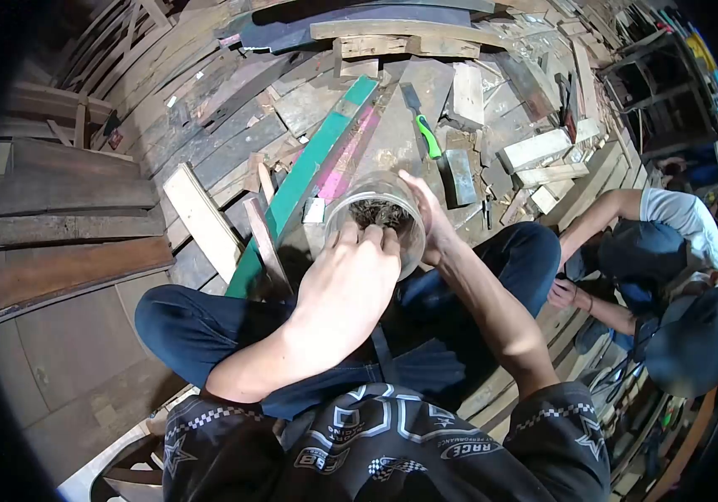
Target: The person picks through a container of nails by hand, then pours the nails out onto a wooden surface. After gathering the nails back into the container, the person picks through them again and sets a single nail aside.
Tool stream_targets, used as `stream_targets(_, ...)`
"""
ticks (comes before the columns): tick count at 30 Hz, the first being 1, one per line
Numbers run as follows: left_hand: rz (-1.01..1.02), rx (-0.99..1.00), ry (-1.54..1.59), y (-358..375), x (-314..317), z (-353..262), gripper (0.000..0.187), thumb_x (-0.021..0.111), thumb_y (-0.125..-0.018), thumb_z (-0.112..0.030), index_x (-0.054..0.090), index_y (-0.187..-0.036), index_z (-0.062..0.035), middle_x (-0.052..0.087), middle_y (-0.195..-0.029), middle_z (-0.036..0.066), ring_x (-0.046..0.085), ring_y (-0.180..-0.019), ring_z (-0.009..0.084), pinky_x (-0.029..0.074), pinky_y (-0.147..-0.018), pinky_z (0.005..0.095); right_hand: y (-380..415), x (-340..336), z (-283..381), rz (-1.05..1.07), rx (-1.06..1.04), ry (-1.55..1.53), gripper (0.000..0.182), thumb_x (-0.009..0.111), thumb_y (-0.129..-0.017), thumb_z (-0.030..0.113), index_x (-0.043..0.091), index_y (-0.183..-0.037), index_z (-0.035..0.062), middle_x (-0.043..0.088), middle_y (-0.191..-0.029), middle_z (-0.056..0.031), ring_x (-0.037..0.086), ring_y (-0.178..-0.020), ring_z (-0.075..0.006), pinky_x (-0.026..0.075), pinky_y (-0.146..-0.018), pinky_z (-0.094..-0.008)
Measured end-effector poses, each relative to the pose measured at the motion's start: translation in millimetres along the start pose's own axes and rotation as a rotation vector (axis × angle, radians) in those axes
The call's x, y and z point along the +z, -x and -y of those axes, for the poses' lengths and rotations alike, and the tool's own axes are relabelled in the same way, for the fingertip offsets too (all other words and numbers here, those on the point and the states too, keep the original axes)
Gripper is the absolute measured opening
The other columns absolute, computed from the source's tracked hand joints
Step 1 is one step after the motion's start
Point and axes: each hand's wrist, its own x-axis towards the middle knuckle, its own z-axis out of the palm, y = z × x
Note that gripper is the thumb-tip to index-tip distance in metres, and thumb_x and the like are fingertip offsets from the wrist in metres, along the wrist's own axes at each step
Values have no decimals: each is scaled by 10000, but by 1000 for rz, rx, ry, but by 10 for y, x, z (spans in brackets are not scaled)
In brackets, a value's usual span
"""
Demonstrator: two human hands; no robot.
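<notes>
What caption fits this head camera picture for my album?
Left hand reaches into a clear jar that the right hand steadies, above scattered wooden planks.

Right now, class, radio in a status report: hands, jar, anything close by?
Left hand fingers in clear round plastic jar mouth. Right hand steadies jar's side. Green-handled tool lies on planks beyond.

Wood scraps all over the floor: planks stacked at left point(66, 226), long green board point(305, 180) running diag. w/ pink-painted board point(349, 159) just beside it. Pale plank point(202, 219) left of the green one. Green-handled tool point(426, 130) lies on grey boards further up; pale wood blocks point(535, 151) to its right. Another person point(669, 268) crouches at far right, grey shirt.
</notes>
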Motion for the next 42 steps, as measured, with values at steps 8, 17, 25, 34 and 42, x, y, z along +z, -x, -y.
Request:
stream_targets(8, 5, 57, -49, 0, -88, 0, 300, 588, -753, -13, 623, -1041, 64, 621, -972, 170, 572, -1003, 321, 479, -899, 393, 17, -6, 19, 17, 3, 1, 524, 457, -963, 484, 604, -1208, 46, 674, -1128, -145, 668, -997, -256, 530, -922, -407)
stream_targets(17, -19, -19, 54, -42, 29, 87, 316, 549, -773, 45, 582, -1087, 62, 605, -1003, 213, 598, -988, 389, 510, -850, 449, -49, -94, -40, 6, 57, -8, 497, 465, -954, 489, 622, -1191, 82, 676, -1136, -119, 655, -1006, -263, 507, -927, -424)
stream_targets(25, 193, -107, 77, -170, 203, 258, 238, 562, -831, -15, 599, -1053, 61, 650, -959, 249, 682, -862, 378, 561, -736, 445, -75, -12, -123, -119, 64, 202, 543, 473, -906, 572, 628, -1128, 103, 693, -914, -54, 660, -706, -195, 532, -521, -353)
stream_targets(34, 199, -162, 43, -197, 347, 338, 221, 598, -883, -160, 642, -1039, -10, 668, -994, 184, 684, -915, 331, 552, -773, 419, -30, 112, -155, -125, 37, 213, 556, 458, -912, 576, 596, -1117, 78, 668, -826, -41, 639, -619, -173, 458, -385, -319)
stream_targets(42, 199, -300, 109, -248, 325, 263, 277, 711, -821, -228, 662, -1011, -32, 677, -1056, 159, 676, -985, 309, 553, -804, 393, -49, -24, -140, -53, 94, 182, 474, 494, -939, 508, 621, -1167, 113, 683, -1051, -61, 655, -935, -212, 546, -723, -432)
